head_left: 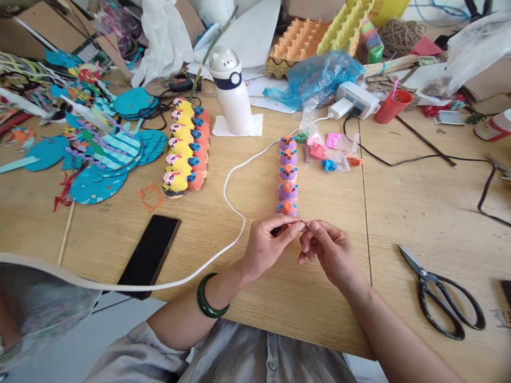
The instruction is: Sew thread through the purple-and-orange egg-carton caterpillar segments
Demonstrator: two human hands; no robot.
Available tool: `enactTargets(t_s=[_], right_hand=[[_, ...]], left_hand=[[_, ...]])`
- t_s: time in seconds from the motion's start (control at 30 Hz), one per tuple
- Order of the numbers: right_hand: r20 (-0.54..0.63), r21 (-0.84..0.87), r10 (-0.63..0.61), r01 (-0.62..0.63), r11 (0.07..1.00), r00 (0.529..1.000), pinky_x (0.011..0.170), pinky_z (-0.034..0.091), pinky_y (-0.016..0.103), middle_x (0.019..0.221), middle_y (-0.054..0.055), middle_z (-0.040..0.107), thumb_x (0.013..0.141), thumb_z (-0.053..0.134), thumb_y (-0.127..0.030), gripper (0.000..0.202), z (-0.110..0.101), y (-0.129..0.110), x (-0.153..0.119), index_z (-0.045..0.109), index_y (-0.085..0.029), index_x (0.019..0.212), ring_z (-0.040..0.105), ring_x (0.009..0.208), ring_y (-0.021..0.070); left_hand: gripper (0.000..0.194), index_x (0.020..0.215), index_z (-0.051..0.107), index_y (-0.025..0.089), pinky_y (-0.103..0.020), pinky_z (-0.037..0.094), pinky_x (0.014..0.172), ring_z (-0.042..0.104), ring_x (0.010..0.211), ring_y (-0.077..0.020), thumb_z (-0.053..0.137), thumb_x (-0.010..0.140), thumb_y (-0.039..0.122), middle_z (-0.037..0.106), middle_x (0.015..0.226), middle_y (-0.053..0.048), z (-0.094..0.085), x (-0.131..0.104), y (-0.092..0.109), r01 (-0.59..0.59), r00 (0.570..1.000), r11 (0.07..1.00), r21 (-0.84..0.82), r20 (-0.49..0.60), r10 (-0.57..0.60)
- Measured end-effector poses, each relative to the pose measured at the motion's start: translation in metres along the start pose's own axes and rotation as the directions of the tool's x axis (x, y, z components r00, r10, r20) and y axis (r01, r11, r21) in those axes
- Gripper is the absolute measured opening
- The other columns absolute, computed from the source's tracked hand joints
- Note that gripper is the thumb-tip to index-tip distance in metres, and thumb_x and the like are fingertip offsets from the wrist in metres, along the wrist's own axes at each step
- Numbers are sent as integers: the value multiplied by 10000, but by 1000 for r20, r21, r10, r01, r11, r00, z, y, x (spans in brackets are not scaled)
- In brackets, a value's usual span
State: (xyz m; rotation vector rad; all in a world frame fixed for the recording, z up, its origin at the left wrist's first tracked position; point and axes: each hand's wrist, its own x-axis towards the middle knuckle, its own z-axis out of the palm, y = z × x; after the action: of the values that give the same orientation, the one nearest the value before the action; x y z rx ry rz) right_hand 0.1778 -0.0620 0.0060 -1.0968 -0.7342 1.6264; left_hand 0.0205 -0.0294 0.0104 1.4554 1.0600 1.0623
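Note:
My left hand (271, 242), with a dark green bangle above its wrist, is closed in a pinch. Facing it, my right hand (329, 247) pinches too, and the fingertips of both meet around a tiny dark bit (302, 222). It is too small to identify. Just beyond the hands stands a row of purple bumps (288, 173) with orange tops, blue side pieces and dark marks. The near end of that row is partly hidden by my left hand. Small bags of pink, blue and orange clay (318, 150) lie to the right of the row.
A white cable (226, 186) curves across the table (319, 314). Left are a black phone (149, 252), yellow-and-orange egg-carton figures (178, 143) and blue discs (98, 186). Behind stands a white bottle (235, 103); right are black-handled scissors (439, 298) and a red cup (393, 106).

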Motion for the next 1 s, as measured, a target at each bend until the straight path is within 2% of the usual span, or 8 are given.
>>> enactTargets(t_s=[0.1,0.2,0.4,0.53,0.67,0.8,1.0], right_hand=[[10,15,23,-23,1000,1000,453,561,226,597,-27,654,886,720,-546,370,1,0,0,716,-182,820,599,442,97],[5,22,16,-16,1000,1000,453,555,212,592,-35,654,855,774,-500,329,2,-1,-1,708,-182,798,577,429,79],[-35,59,-12,14,998,999,460,584,230,580,-47,645,828,812,-461,302,3,-2,-1,693,-190,764,519,422,68],[-20,45,-6,7,999,1000,455,567,211,584,-47,651,841,800,-463,303,3,-1,-1,698,-186,772,544,418,66],[21,36,17,-17,999,1000,447,550,197,595,-36,667,876,757,-491,332,2,0,-1,703,-179,777,610,433,81],[27,47,29,-30,998,999,477,592,240,601,-38,670,884,742,-505,327,1,0,0,726,-179,860,595,436,88],[16,11,3,-3,1000,1000,469,566,215,608,-43,664,863,781,-454,284,1,0,-2,699,-186,816,584,440,73]], left_hand=[[201,872,828,174,-204,492,537,625,593,-114,741,895,354,767,732,-35,-1,0,1,0,1000,1000,-4,-24,0],[196,888,834,168,-206,505,558,641,620,-120,746,890,343,774,761,-43,-1,-1,1,-3,1000,1000,-12,-19,3],[295,1068,831,166,-213,536,609,681,680,-133,666,959,385,782,789,-48,-2,-2,1,54,998,998,-32,27,-53],[260,989,838,154,-223,560,635,693,690,-139,719,915,373,810,867,-67,-1,-2,2,65,997,998,-24,45,-64],[208,911,836,147,-192,511,562,634,593,-106,737,890,329,780,738,-38,-1,-2,3,38,999,999,3,-1,-38],[196,908,833,158,-183,522,581,650,616,-104,745,882,331,785,758,-26,-1,0,4,60,998,998,-25,-32,-61],[235,918,833,155,-188,513,576,644,628,-111,746,879,371,767,741,-25,-1,-1,1,105,994,994,-24,1,-105]])
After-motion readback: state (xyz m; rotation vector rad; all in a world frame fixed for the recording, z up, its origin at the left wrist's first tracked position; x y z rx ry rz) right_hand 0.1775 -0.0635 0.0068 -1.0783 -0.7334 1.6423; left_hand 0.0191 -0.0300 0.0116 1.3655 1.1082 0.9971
